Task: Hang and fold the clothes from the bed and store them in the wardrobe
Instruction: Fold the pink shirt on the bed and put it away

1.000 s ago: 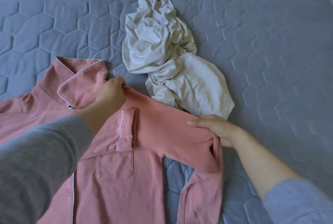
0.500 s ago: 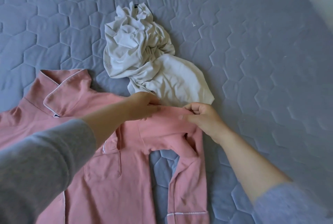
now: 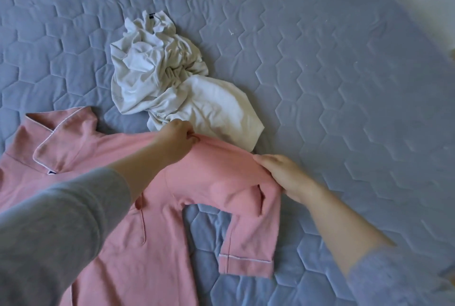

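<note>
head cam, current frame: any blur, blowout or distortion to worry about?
Head view: right hand and forearm are motion-smeared; left hand, pinching the pink shirt, is sharper. Head view: top-right corner blown out white; quilt seams bow toward the edges, wide-angle; white garment keeps its fold detail.

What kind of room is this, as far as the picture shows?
Probably a bedroom: a quilted blue bed cover fills the view, a pink top is spread on it, and a crumpled white garment lies next to the top.
</note>
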The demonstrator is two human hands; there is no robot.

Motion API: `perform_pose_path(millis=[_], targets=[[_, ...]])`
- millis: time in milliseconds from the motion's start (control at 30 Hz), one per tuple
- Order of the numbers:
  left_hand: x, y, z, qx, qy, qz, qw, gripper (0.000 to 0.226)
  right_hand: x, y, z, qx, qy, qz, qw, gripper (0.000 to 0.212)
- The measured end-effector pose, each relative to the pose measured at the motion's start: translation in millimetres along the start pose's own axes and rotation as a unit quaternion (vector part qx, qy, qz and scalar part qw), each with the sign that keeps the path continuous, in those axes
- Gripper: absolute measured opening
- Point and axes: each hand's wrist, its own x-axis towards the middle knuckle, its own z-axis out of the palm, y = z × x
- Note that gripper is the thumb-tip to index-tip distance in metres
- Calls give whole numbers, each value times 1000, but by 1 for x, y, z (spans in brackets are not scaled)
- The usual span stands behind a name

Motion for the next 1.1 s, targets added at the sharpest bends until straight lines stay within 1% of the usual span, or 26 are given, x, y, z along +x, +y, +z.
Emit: perform_pose_path(millis=[33,100,167,233,300,333,367,433,467,533,567,600,633,667,700,733,800,833,900,933,967,1000,1033,1067,1100], targets=[[1,2,4,1,16,-9,1000,20,-1,-1,-4,-17,5,-10,1000,35],[3,4,8,-2,39,-27,999,18,-6,-6,-13,-22,-23,3,1000,39],[5,3,11,2,48,-35,998,20,-10,-11,-27,-21,-53,29,998,32],[7,4,13,12,55,-36,998,20,-14,-16,-45,-40,-60,33,997,27],[9,5,13,28,50,-41,998,22,-18,-25,-65,-96,-42,27,994,31],[10,6,13,36,45,-48,997,23,-21,-31,-75,-146,-26,22,989,31],[11,6,13,44,41,-54,997,23,-21,-37,-88,-213,-7,18,977,30],[13,9,14,63,36,-64,995,24,-21,-47,-110,-350,39,0,936,25],[13,12,14,73,33,-67,995,23,-19,-49,-119,-398,72,-24,914,25],[13,23,13,75,14,-66,995,16,-11,-46,-128,-448,167,-83,874,21],[14,30,13,65,-6,-57,996,12,-8,-43,-130,-458,213,-110,856,12],[14,38,15,53,-30,-39,997,9,-4,-38,-130,-467,251,-133,837,9],[14,48,18,40,-56,-18,997,6,0,-31,-130,-476,280,-144,821,22],[14,59,22,32,-77,2,997,7,4,-21,-130,-477,302,-148,812,36],[15,71,28,29,-89,18,995,12,8,-10,-129,-463,326,-145,811,47],[16,83,36,32,-92,30,995,19,10,2,-130,-431,354,-145,817,54],[22,106,51,45,-82,48,994,27,11,30,-134,-353,392,-129,840,60],[25,116,58,56,-77,57,994,29,9,43,-137,-321,388,-106,858,62],[31,129,70,92,-71,82,990,33,2,64,-144,-264,330,-62,904,65],[34,133,77,112,-74,97,986,37,-3,72,-145,-234,285,-69,927,66],[36,136,83,127,-80,111,982,41,-10,79,-144,-212,244,-92,942,68],[38,139,89,134,-89,122,979,46,-14,86,-144,-215,214,-123,945,77],[41,143,96,134,-99,128,978,52,-17,96,-143,-242,193,-144,940,92],[43,146,101,131,-107,133,977,58,-19,105,-141,-291,181,-156,927,106],[46,150,106,131,-113,138,975,62,-18,112,-140,-349,185,-170,903,110]])
